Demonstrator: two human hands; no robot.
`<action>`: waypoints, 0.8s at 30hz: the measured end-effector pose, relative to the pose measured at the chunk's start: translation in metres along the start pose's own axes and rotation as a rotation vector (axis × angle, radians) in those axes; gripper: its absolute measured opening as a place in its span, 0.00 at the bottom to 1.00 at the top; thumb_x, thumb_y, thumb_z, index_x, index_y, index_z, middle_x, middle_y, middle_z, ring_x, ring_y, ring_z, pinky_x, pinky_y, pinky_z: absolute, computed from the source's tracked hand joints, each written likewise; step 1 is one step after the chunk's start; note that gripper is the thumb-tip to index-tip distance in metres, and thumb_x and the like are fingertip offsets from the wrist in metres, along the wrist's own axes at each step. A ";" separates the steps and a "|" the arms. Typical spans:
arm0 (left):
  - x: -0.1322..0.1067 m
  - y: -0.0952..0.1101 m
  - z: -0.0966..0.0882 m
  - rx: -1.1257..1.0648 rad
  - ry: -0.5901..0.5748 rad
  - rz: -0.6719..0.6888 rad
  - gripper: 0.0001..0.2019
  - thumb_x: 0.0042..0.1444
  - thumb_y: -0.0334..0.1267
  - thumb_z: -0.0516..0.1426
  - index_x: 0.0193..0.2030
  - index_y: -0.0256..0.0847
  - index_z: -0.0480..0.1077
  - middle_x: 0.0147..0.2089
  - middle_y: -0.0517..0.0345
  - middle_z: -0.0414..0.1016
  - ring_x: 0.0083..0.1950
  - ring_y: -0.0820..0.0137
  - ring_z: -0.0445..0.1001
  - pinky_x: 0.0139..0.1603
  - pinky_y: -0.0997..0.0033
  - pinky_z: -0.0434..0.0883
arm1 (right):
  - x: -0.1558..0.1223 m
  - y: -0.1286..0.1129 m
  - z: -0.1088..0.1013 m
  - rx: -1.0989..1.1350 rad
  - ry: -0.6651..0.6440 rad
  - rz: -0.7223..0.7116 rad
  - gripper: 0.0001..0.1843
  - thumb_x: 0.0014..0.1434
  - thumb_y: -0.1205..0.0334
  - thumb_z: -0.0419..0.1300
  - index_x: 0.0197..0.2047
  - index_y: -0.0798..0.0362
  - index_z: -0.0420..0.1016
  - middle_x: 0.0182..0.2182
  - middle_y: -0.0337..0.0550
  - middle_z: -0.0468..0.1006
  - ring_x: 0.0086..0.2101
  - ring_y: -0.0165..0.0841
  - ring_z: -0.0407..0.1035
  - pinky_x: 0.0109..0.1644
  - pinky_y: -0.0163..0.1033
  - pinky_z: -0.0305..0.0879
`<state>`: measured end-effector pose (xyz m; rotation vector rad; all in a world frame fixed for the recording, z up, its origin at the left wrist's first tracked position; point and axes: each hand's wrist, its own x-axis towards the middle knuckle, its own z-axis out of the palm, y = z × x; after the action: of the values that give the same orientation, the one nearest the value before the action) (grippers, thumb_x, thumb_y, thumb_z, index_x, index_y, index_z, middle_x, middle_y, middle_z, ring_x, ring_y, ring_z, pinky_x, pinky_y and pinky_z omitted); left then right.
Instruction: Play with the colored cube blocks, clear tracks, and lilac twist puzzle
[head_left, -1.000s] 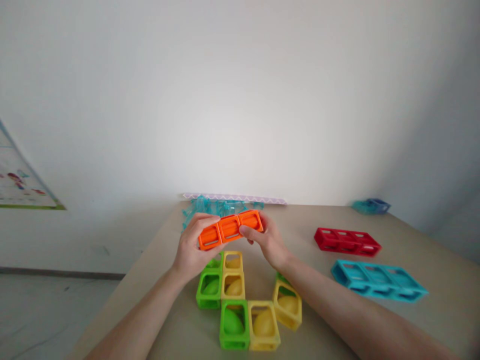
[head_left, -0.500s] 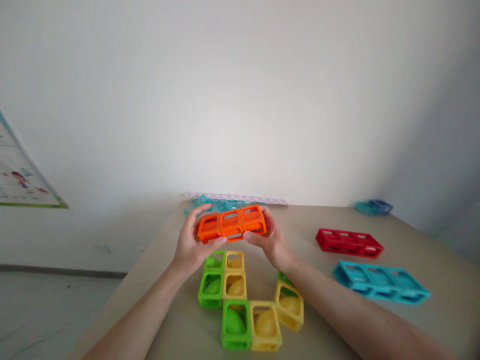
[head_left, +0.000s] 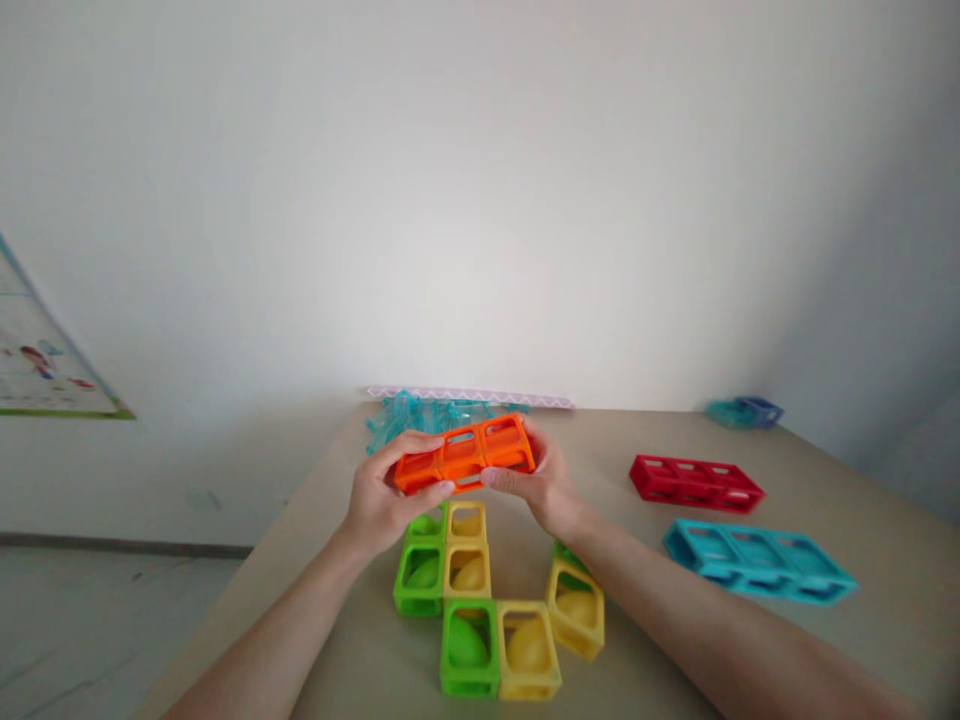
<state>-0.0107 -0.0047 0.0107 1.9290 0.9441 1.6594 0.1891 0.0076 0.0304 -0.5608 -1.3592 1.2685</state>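
Above the table, both hands hold an orange block point(head_left: 463, 455) made of three open-sided cube frames in a row, tilted slightly up to the right. My left hand point(head_left: 382, 495) grips its left end, fingers over the top and thumb along the lower front edge. At the other end is my right hand point(head_left: 544, 480), its thumb on the front and its other fingers mostly hidden behind. Below them lie green cube frames point(head_left: 420, 570) beside yellow cube frames point(head_left: 469, 572). Nearer to me, a green cube point(head_left: 470, 648) touches a yellow cube point(head_left: 528, 650). A tilted yellow cube point(head_left: 576, 607) sits by my right forearm.
To the right lie a red three-cube block point(head_left: 696, 484) and a turquoise three-cube block point(head_left: 759, 562). Clear blue plastic pieces point(head_left: 409, 415) and a patterned strip point(head_left: 472, 396) rest along the wall. A dark blue item point(head_left: 759, 411) stands at the far right corner.
The fingers of my left hand have come down from a raised position onto the top of the orange block. The block itself has barely moved.
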 end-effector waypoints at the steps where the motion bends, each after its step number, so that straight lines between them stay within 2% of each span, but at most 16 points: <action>1: 0.000 0.000 0.000 0.000 0.004 -0.002 0.17 0.46 0.40 0.66 0.44 0.40 0.73 0.44 0.52 0.75 0.44 0.65 0.75 0.41 0.67 0.74 | 0.001 0.000 0.000 -0.003 0.000 0.002 0.25 0.38 0.57 0.74 0.37 0.51 0.68 0.32 0.38 0.77 0.31 0.34 0.71 0.39 0.41 0.69; 5: 0.000 -0.002 -0.001 0.018 0.012 -0.010 0.17 0.46 0.40 0.66 0.44 0.41 0.73 0.43 0.53 0.76 0.43 0.65 0.75 0.41 0.67 0.74 | 0.004 0.000 -0.003 -0.119 -0.043 -0.010 0.24 0.43 0.55 0.71 0.40 0.50 0.66 0.33 0.39 0.76 0.32 0.35 0.71 0.40 0.44 0.70; 8: -0.001 -0.004 0.002 0.058 0.054 -0.009 0.17 0.48 0.39 0.65 0.45 0.42 0.72 0.44 0.54 0.75 0.44 0.65 0.75 0.43 0.66 0.74 | 0.006 -0.010 -0.007 -0.518 -0.049 -0.222 0.29 0.48 0.58 0.67 0.52 0.50 0.62 0.44 0.48 0.73 0.43 0.42 0.69 0.47 0.50 0.67; 11: -0.003 -0.006 0.006 0.087 0.056 0.032 0.17 0.49 0.38 0.64 0.46 0.42 0.71 0.45 0.54 0.73 0.45 0.65 0.74 0.44 0.66 0.73 | 0.003 -0.026 -0.005 -1.019 -0.115 -0.482 0.40 0.49 0.63 0.65 0.63 0.51 0.55 0.57 0.56 0.64 0.55 0.49 0.58 0.58 0.58 0.54; 14: -0.005 -0.008 0.009 0.089 0.007 0.090 0.17 0.49 0.36 0.64 0.47 0.43 0.71 0.46 0.53 0.72 0.46 0.65 0.74 0.45 0.65 0.74 | -0.003 -0.035 0.005 -1.290 -0.331 -0.562 0.38 0.51 0.64 0.63 0.64 0.50 0.56 0.55 0.55 0.67 0.55 0.50 0.58 0.63 0.63 0.41; 16: -0.007 -0.007 0.010 0.098 -0.033 0.109 0.17 0.49 0.35 0.65 0.46 0.43 0.71 0.46 0.52 0.72 0.47 0.64 0.74 0.48 0.63 0.73 | -0.006 -0.036 0.011 -1.385 -0.367 -0.570 0.34 0.53 0.65 0.62 0.63 0.51 0.58 0.51 0.54 0.71 0.51 0.48 0.62 0.64 0.65 0.33; 18: -0.008 -0.005 0.011 0.078 -0.061 0.087 0.18 0.49 0.36 0.65 0.48 0.43 0.70 0.48 0.51 0.73 0.48 0.63 0.74 0.49 0.62 0.73 | -0.007 -0.037 0.014 -1.444 -0.365 -0.547 0.29 0.55 0.67 0.60 0.60 0.52 0.62 0.46 0.53 0.73 0.47 0.46 0.65 0.63 0.64 0.38; 20: -0.009 -0.003 0.011 -0.003 -0.067 0.037 0.23 0.49 0.36 0.64 0.53 0.45 0.67 0.51 0.50 0.72 0.50 0.62 0.74 0.49 0.62 0.73 | -0.009 -0.045 0.010 -1.465 -0.378 -0.495 0.23 0.57 0.69 0.59 0.56 0.52 0.67 0.43 0.53 0.73 0.44 0.45 0.67 0.59 0.59 0.53; 22: -0.010 -0.002 0.011 -0.110 -0.063 -0.014 0.28 0.51 0.38 0.63 0.58 0.45 0.62 0.54 0.48 0.71 0.51 0.61 0.73 0.49 0.61 0.73 | -0.015 -0.063 -0.002 -1.457 -0.348 -0.436 0.20 0.58 0.69 0.58 0.54 0.51 0.69 0.42 0.53 0.73 0.43 0.44 0.68 0.51 0.52 0.64; 24: -0.010 -0.002 0.011 -0.193 -0.051 -0.048 0.30 0.52 0.39 0.62 0.61 0.44 0.59 0.54 0.45 0.69 0.51 0.60 0.73 0.50 0.60 0.72 | -0.032 -0.088 -0.022 -1.427 -0.238 -0.395 0.20 0.58 0.69 0.58 0.55 0.50 0.68 0.45 0.53 0.73 0.46 0.44 0.68 0.51 0.49 0.67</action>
<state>-0.0011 -0.0091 0.0007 1.7980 0.7748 1.6031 0.2466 -0.0393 0.0912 -1.0079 -2.3345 -0.1477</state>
